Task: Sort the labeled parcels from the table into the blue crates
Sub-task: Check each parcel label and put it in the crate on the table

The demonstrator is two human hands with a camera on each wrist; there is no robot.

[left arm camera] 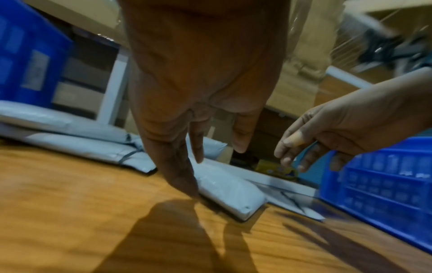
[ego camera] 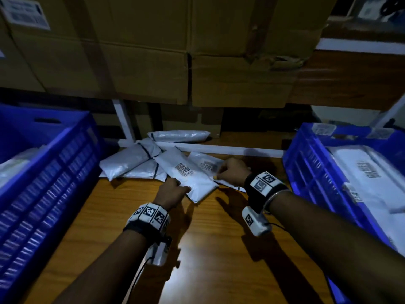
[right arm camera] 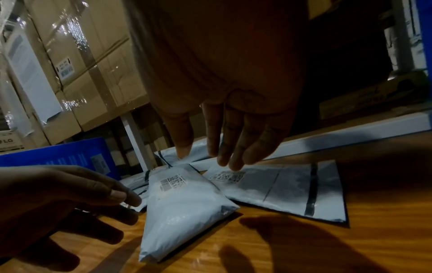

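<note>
Fingers of the left hand (ego camera: 173, 191) reach down at the near edge of the plump parcel (ego camera: 192, 178) at centre frame; in the left wrist view they hang nearly straight, tips at the bag's edge, closed on nothing yet, probably placed to slide under it. The right hand (ego camera: 232, 172), just right of centre, hovers over the flat parcel (ego camera: 208, 164) with fingers spread loosely and empty; whether the tips touch it cannot be told. Both parcels lie label up, likely so the codes can be read before a crate is chosen. The plump one overlaps the flat one's left edge, which may explain why two hands work together: one lifts while the other steadies. More parcels (ego camera: 131, 163) are heaped toward the upper left of the table (ego camera: 208, 249), one (ego camera: 178, 136) further back by a white rail. The left crate (ego camera: 46, 172) and right crate (ego camera: 317, 163) flank the table at the frame's sides within easy reach, each already holding white parcels. Cardboard boxes (ego camera: 153, 51) fill the top.
</note>
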